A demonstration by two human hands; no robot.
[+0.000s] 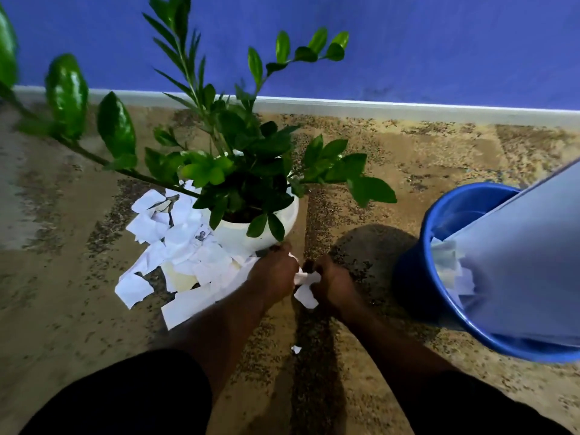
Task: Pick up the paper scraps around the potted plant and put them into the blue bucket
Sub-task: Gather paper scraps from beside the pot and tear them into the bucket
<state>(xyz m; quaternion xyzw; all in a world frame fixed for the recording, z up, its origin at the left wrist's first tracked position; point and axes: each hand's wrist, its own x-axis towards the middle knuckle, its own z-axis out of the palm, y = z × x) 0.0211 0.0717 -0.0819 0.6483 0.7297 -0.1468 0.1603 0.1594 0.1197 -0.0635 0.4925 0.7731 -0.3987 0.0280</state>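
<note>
A green potted plant (pixel 238 171) grows from a white round pot (pixel 251 233) on the speckled floor. Several white paper scraps (pixel 175 252) lie piled to the left and front of the pot. My left hand (pixel 273 271) and my right hand (pixel 332 284) meet just in front of the pot, both closed on a bunch of white paper scraps (pixel 306 287) held between them. The blue bucket (pixel 417 277) stands to the right with scraps inside it (pixel 452 268). A pale blue cloth partly hides its opening.
A pale blue cloth (pixel 518 262) hangs across the bucket from the right. One tiny scrap (pixel 296 349) lies on the floor between my arms. A blue wall with a grey skirting (pixel 408 109) runs behind. Long leafy stems (pixel 69 95) reach out to the left.
</note>
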